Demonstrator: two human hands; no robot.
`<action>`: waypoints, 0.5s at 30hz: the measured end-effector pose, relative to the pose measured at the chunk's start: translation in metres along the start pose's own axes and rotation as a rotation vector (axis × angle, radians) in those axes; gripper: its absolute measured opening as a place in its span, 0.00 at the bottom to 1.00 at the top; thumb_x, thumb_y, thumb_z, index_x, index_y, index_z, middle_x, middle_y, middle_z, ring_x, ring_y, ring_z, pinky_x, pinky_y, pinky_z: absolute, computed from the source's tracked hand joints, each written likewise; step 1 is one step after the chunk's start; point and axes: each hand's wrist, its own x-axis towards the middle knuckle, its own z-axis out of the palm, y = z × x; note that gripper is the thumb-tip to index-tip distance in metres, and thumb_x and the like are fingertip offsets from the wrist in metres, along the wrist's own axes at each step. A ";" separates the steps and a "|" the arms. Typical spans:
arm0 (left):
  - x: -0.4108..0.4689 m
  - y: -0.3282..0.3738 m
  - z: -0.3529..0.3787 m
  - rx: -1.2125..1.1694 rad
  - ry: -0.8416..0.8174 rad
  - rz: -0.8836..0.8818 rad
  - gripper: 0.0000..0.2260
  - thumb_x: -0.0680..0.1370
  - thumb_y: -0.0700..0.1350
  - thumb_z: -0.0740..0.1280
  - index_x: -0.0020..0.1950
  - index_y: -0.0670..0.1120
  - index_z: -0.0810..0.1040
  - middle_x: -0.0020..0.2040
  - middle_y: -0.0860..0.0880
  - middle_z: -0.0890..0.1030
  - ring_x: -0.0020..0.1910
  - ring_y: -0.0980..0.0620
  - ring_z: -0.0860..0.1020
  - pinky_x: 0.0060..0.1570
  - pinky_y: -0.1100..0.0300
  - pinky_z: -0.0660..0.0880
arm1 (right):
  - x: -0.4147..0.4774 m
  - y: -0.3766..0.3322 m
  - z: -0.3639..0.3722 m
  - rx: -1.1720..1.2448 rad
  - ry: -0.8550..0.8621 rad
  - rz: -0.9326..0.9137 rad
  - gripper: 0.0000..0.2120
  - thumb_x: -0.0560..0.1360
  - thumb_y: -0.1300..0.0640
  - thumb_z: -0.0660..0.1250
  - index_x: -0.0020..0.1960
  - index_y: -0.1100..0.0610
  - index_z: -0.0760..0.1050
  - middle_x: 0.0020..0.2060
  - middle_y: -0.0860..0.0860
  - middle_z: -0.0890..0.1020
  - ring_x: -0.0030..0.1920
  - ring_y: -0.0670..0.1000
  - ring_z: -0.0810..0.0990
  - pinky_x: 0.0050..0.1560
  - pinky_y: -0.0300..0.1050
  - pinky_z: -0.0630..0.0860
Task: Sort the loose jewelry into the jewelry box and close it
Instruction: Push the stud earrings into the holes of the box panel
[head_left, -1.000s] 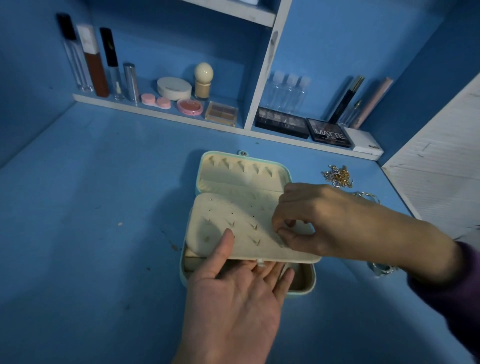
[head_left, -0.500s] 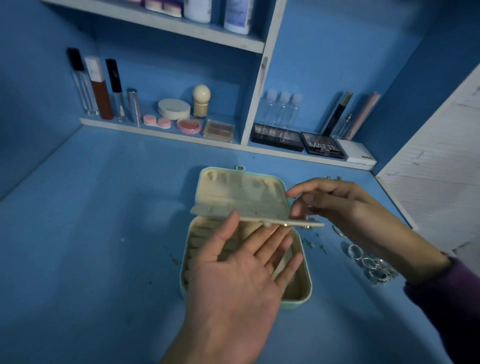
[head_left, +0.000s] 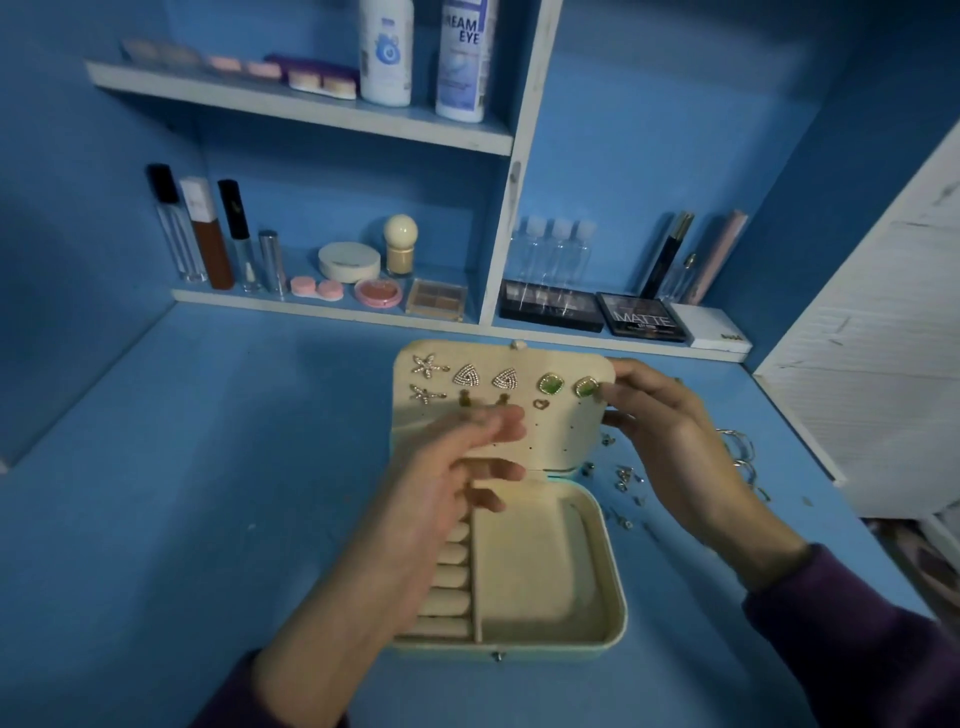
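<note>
Head view, right grip: my right grip (head_left: 670, 431) pinches the right edge of the cream perforated earring panel (head_left: 561, 431), which stands upright against the lid of the mint-green, cream-lined jewelry box (head_left: 613, 587).
Left grip: my left grip (head_left: 447, 493) is released, fingers straight and blurred, holding nothing, above the cream padded ring rolls (head_left: 447, 577).
Task's things: small loose metal earrings (head_left: 623, 475) lie on the blue desk (head_left: 208, 493) just beneath my right grip, and thin silver rings (head_left: 740, 447) lie on its outer side.
Risk: if my pinch slackens, the panel could flop down onto my left grip. A careless sweep of my right grip could scatter the tiny pieces.
Count: inward of my right grip are two starfish studs (head_left: 428, 365), two triangular studs (head_left: 466, 375), two green square studs (head_left: 549, 384) and one gold heart (head_left: 541, 404). Two more gold pieces near my left grip are blurred. The loose ones are too small to count.
</note>
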 end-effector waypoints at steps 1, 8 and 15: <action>0.002 0.002 -0.004 0.091 0.045 0.114 0.08 0.75 0.42 0.64 0.48 0.44 0.82 0.45 0.50 0.84 0.37 0.55 0.78 0.32 0.64 0.71 | 0.002 0.000 0.002 -0.017 0.020 0.008 0.08 0.74 0.61 0.63 0.50 0.59 0.79 0.45 0.52 0.83 0.48 0.49 0.79 0.53 0.44 0.74; 0.041 0.002 -0.047 0.478 0.425 0.582 0.07 0.74 0.49 0.65 0.50 0.60 0.74 0.51 0.61 0.76 0.49 0.64 0.73 0.48 0.71 0.66 | 0.014 -0.001 0.010 -0.029 0.090 0.129 0.11 0.78 0.63 0.59 0.53 0.57 0.80 0.43 0.49 0.83 0.42 0.46 0.79 0.44 0.39 0.75; 0.065 -0.010 -0.061 0.492 0.130 0.395 0.06 0.79 0.48 0.63 0.49 0.55 0.80 0.46 0.57 0.84 0.48 0.62 0.79 0.47 0.69 0.73 | 0.018 -0.006 -0.001 -0.050 -0.017 0.225 0.11 0.78 0.63 0.60 0.57 0.59 0.79 0.43 0.52 0.83 0.41 0.48 0.79 0.39 0.36 0.76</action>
